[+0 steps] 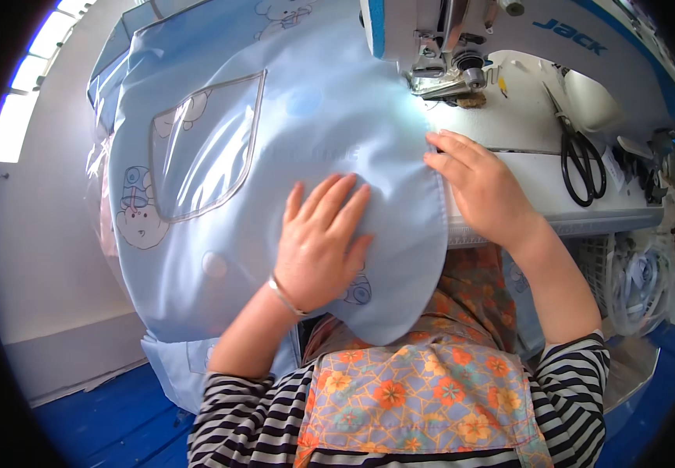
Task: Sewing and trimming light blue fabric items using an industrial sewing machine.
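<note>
A large light-blue fabric piece (392, 226) with printed bears and a clear, grey-edged pocket (209, 160) spreads over the machine bed and hangs down toward my lap. My left hand (318, 249) lies flat on the middle of it, fingers spread. At the curved right edge, my right hand (481, 183) has its fingertips on top of the fabric; its thumb is hidden and seems to be underneath, pinching the edge. Just ahead of that hand, the fabric's edge reaches the lit presser foot (439, 90) of the sewing machine (626, 58).
Black-handled scissors (579, 160) lie on the white table right of my right hand. A small yellow item (503, 86) is near the presser foot. Below the table at right sits a clear plastic bag (637, 281) with contents. A white wall (49, 257) stands at left.
</note>
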The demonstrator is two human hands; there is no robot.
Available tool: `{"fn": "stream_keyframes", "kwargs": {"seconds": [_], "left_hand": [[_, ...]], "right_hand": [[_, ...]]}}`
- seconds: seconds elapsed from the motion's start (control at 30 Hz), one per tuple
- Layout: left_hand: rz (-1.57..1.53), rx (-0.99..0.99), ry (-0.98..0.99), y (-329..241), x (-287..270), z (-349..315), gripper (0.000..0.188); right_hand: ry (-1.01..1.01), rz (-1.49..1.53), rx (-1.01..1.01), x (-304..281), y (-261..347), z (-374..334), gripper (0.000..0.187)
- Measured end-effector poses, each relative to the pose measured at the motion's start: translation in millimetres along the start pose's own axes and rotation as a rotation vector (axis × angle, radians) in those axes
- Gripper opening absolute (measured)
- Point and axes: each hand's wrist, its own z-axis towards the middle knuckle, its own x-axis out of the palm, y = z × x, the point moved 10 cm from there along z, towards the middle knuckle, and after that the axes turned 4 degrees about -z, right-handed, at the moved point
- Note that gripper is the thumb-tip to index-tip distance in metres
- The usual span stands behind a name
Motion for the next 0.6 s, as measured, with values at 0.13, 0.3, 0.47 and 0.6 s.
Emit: {"fn": "stream_keyframes", "kwargs": {"seconds": [0.13, 0.3, 0.47, 0.6], "left_hand": [[0.097, -0.056, -0.157, 1.6, 8.7, 19.6, 0.048], [0.129, -0.095, -0.178, 34.0, 0.2, 39.7, 0.045], [-0.028, 0.072, -0.031, -46.0, 27.4, 35.7, 0.049], [-0.027, 0.148, -0.002, -102.0, 50.2, 15.9, 0.056]], "right_hand": [[0.032, 0.005, -0.051, 1.9, 7.5, -0.6, 0.042], [0.012, -0.003, -0.064, -4.9, 15.6, -10.8, 0.039], [-0.071, 0.117, -0.111, -4.1, 8.9, -27.2, 0.033], [-0.33, 0.169, 0.142, -87.5, -55.3, -99.5, 0.03]]}}
